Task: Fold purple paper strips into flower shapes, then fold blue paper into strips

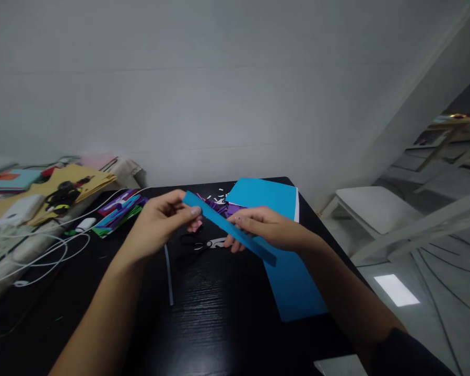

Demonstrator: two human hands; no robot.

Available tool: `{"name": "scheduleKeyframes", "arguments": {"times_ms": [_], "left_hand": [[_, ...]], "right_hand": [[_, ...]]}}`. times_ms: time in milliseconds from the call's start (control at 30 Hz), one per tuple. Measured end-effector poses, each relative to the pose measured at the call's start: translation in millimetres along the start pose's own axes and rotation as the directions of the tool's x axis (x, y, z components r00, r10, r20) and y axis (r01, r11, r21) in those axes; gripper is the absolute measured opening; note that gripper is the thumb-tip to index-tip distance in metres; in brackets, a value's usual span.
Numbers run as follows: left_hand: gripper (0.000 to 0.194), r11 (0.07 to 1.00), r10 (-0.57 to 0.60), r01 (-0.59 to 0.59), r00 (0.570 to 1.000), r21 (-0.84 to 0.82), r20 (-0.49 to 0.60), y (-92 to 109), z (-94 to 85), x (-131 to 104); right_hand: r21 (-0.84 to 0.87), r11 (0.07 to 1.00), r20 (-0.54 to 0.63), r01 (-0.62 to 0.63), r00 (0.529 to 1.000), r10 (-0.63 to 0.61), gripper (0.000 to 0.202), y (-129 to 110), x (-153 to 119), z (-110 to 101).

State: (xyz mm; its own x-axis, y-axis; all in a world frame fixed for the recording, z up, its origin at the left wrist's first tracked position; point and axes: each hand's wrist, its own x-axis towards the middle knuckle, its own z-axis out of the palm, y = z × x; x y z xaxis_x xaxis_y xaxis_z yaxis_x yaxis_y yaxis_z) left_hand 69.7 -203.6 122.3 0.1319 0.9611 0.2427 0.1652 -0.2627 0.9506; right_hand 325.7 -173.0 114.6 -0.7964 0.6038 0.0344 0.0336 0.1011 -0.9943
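Note:
A narrow blue paper strip [215, 216] is held slantwise above the black table. My left hand [162, 216] pinches its upper left end between thumb and fingers. Farther down the strip, my right hand [264, 227] grips it, with thumb on top and fingers beneath. Below the hands lie scissors [216, 243] with dark handles, partly hidden by my right fingers. Under my right wrist, a blue paper sheet [293, 287] rests on the table, and another blue sheet [264, 193] lies on white paper behind it. A thin pale strip [168, 274] lies below my left hand.
Purple strips [211, 202] and white scraps [220, 197] lie behind the hands. To the left are a coloured paper pile [119, 211], a looping white cable [65, 256] and yellow envelopes [82, 180]. A white chair [376, 209] stands right of the table [203, 324].

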Motion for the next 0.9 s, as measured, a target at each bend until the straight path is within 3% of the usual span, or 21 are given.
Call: {"name": "scheduleKeyframes", "arguments": {"times_ms": [100,200,533,667,900], "left_hand": [[0.017,0.999,-0.021,0.017,0.993,0.040,0.120,0.7,11.5,-1.6],[0.017,0.999,-0.018,0.013,0.990,0.034,0.142,1.5,20.1,-2.9],[0.021,0.999,0.038,-0.035,0.993,-0.037,0.110,6.0,24.6,-6.5],[0.022,0.999,0.036,-0.036,0.999,0.009,0.026,8.1,29.5,-9.1],[0.023,0.998,0.026,-0.024,0.999,0.057,-0.045,2.1,31.9,-9.2]], "right_hand": [[0.093,0.996,-0.014,0.014,1.000,-0.013,0.041,5.0,6.6,10.4],[0.139,0.989,-0.053,0.041,0.998,-0.034,0.033,10.3,11.1,17.0],[0.029,0.991,-0.264,0.134,0.957,-0.122,0.025,16.7,11.8,30.0],[-0.072,0.987,-0.349,0.141,0.924,-0.157,0.027,16.1,10.1,36.1],[-0.162,0.978,-0.378,0.128,0.908,-0.181,0.030,19.5,9.1,39.3]]}}
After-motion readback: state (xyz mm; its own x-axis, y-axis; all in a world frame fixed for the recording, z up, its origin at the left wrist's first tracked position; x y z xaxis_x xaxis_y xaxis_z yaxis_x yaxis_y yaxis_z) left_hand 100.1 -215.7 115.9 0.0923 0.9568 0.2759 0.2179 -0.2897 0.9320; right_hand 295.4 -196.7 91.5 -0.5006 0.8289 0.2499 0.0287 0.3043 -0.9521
